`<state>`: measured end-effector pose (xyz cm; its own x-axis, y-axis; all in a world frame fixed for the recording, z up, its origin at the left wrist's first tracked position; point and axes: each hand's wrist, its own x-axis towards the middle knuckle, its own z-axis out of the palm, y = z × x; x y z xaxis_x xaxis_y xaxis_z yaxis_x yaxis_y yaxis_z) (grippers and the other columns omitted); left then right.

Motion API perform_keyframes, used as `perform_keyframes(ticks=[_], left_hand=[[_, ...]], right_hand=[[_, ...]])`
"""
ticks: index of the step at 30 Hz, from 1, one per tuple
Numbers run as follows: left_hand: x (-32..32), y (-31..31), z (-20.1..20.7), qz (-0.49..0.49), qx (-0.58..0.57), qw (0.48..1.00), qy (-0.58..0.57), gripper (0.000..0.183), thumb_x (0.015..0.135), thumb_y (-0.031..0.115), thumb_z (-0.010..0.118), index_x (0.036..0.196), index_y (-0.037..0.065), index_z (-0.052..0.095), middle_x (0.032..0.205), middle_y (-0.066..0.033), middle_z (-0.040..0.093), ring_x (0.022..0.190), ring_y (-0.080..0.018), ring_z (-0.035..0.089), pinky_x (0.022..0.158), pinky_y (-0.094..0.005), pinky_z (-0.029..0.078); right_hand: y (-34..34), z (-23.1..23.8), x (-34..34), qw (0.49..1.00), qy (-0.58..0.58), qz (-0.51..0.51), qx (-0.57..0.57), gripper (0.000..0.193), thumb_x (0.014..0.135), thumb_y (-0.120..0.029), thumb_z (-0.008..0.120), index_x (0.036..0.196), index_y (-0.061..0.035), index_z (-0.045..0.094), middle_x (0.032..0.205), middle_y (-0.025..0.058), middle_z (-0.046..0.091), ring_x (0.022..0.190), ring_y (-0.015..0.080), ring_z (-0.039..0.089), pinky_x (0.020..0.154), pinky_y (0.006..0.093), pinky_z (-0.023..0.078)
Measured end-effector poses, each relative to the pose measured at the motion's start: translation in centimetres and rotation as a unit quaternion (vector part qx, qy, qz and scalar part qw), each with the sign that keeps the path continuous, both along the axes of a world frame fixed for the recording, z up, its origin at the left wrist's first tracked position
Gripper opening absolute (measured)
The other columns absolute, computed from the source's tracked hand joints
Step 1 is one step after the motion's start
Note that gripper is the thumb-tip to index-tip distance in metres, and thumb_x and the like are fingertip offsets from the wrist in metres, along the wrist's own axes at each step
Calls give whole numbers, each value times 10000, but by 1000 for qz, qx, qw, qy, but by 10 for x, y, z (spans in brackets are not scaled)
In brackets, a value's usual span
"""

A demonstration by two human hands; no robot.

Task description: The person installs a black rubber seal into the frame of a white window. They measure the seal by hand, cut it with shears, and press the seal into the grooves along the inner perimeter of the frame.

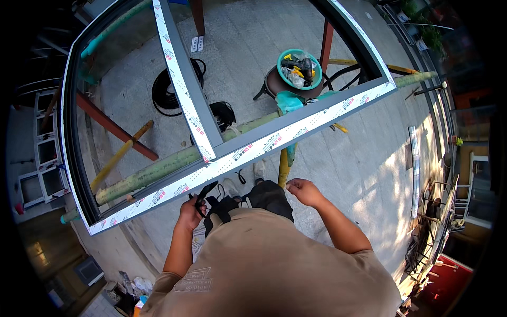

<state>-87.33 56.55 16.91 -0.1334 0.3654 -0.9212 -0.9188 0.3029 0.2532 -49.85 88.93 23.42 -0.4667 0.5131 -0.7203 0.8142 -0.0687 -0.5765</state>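
Observation:
My left hand (pixel 192 212) is closed around a slim black object (pixel 207 191), whose exact kind I cannot make out. It is held just in front of my left thigh, close to the near edge of a large window frame (pixel 248 143). This grey frame is covered with printed white protective film and has a crossbar (pixel 178 74). My right hand (pixel 303 190) is at the right of my legs, thumb and fingers curled together. Whatever they pinch, if anything, is too small to name. That hand is apart from the frame.
Green pipes (pixel 153 173) and yellow-and-red stand legs support the frame. A stool carries a turquoise basin (pixel 318 79) of tools, including a drill. Black hose coils (pixel 165 90) lie on the paved floor. At the right lies a long wrapped strip (pixel 414 171); ladders stand left.

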Motion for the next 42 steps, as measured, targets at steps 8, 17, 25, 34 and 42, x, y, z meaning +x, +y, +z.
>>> perform_keyframes(ticks=[8,17,25,34,42], left_hand=[[25,-6,-20,-42,-139,988,56,306,1192,396,503,1134,117,614,912,-41,621,733,-197,572,606,-347,465],[75,-53,-53,33,-136,990,36,277,1137,431,580,1132,172,675,911,-19,634,766,-173,559,666,-347,463],[98,-58,-37,43,-167,985,14,281,1139,423,579,1170,158,668,965,-33,639,821,-188,569,707,-359,473],[122,-73,-36,64,-185,981,-14,291,1140,414,578,1212,143,659,1027,-49,643,881,-206,580,753,-372,485],[142,-85,-35,81,-197,977,-29,305,1141,405,577,1250,130,652,1081,-64,648,936,-221,590,793,-383,496]], right_hand=[[170,-34,-4,911,25,47,409,359,999,-313,762,1240,-49,790,1180,251,799,1092,431,772,944,495,620],[323,-99,-46,765,-161,317,537,566,878,-432,766,1359,-135,744,1303,143,698,1312,352,647,1138,550,492],[359,-140,-76,787,-396,276,384,276,983,-293,738,1213,-180,841,1127,96,819,1081,272,807,894,447,629],[374,-128,-101,782,-440,337,286,242,965,-242,776,1153,-135,885,1214,117,847,1130,316,818,887,427,649],[383,-134,-98,786,-423,350,284,274,980,-206,742,1208,-128,873,1264,124,834,1179,322,805,949,431,645]])
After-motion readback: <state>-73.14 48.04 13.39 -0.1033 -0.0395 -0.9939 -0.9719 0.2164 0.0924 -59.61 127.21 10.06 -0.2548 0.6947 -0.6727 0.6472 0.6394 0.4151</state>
